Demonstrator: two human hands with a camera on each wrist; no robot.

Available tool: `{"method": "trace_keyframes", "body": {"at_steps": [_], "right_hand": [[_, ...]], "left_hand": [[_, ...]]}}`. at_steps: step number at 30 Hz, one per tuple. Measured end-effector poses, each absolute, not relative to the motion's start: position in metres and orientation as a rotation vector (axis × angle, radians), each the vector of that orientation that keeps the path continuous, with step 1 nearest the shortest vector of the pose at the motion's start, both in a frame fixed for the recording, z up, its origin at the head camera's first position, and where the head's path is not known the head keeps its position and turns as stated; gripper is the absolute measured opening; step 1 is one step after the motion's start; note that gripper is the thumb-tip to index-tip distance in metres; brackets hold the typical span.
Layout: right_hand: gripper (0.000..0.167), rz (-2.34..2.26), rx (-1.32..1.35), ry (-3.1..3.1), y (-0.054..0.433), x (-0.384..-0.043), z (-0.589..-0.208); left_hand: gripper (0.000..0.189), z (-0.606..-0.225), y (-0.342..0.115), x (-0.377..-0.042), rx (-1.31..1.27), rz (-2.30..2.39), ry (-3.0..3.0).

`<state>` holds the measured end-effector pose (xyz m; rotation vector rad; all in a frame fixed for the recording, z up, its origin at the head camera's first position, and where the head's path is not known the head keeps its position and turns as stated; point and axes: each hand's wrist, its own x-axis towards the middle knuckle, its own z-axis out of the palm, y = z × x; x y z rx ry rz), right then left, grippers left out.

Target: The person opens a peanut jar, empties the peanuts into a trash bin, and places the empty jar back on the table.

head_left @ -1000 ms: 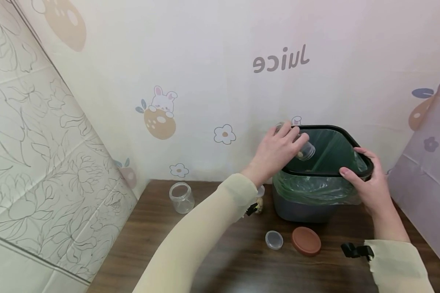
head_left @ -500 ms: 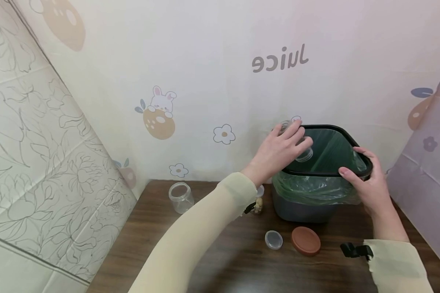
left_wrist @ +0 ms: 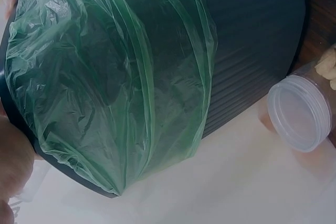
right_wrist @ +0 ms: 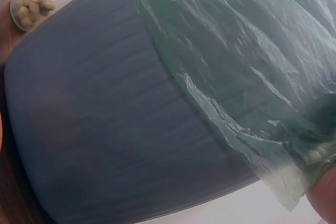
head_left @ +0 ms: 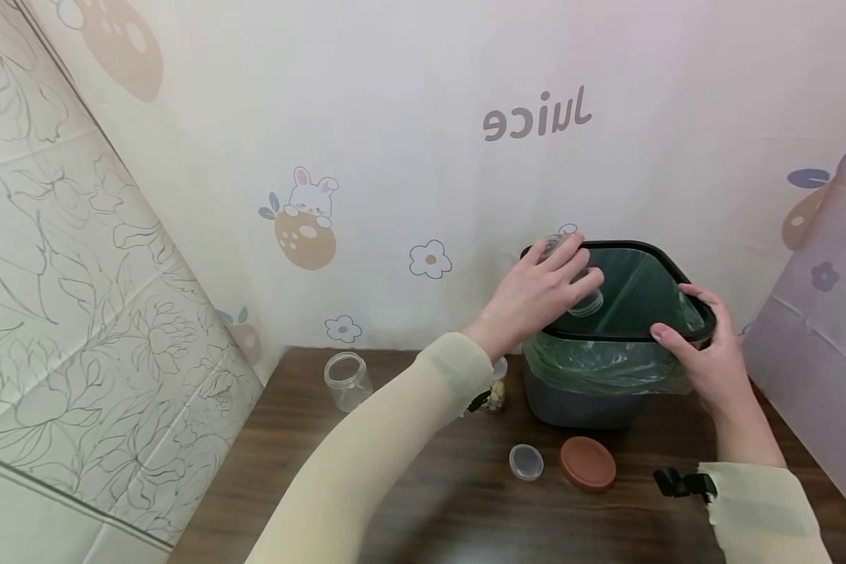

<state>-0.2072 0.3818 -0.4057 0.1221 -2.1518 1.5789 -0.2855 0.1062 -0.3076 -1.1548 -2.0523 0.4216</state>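
My left hand (head_left: 539,288) grips a small clear jar (head_left: 588,304), tipped with its mouth down inside the bin opening. Fingers hide the jar's middle; its base shows above them. The dark bin (head_left: 585,407) has a black rim and a green plastic liner (head_left: 606,364) folded over its outside. On the far right, my right hand (head_left: 715,348) holds the rim, thumb in front and fingers behind. In the left wrist view the liner (left_wrist: 121,77) and ribbed bin wall (left_wrist: 252,45) fill most of the frame.
Left of the bin stands a white-lidded jar of nuts (head_left: 495,395), partly behind the left cuff. An uncovered clear jar (head_left: 348,384) is farther left. A clear lid (head_left: 526,462) and a reddish-brown lid (head_left: 588,464) lie in front of the bin. Patterned sheets hang behind.
The left hand has shifted slightly right and tipped the jar more steeply. Pale pieces seen near its mouth a second ago no longer show. The right hand stays on the rim.
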Motion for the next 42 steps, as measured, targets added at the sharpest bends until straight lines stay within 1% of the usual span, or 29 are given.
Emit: {"method": "trace_keyframes", "body": {"at_steps": [10, 19, 29, 33, 39, 42], "right_hand": [[0.074, 1.72, 0.206, -2.049, 0.3827, -0.2087, -0.4075], [0.074, 1.702, 0.185, -2.058, 0.3827, -0.2071, -0.4073], [0.074, 1.725, 0.203, -2.038, 0.3834, -0.2061, -0.408], [0.074, 1.698, 0.19, -2.058, 0.3832, -0.2059, -0.4076], [0.075, 1.566, 0.13, -2.155, 0.3831, -0.2055, -0.4069], [0.075, 1.575, 0.131, -2.154, 0.3829, -0.2054, -0.407]], "left_hand": [[0.04, -0.3053, 0.1059, -0.2842, -1.181, 0.444, -2.071], [0.041, -0.3048, 0.1078, -0.284, -1.182, 0.492, -2.057], [0.037, -0.3075, 0.108, -0.2854, -1.18, 0.475, -2.01], [0.035, -0.3093, 0.1089, -0.2841, -1.13, 0.481, -1.998], [0.032, -0.3111, 0.112, -0.277, -0.963, 0.584, -2.059], [0.033, -0.3098, 0.1106, -0.2776, -1.009, 0.578, -2.023]]}}
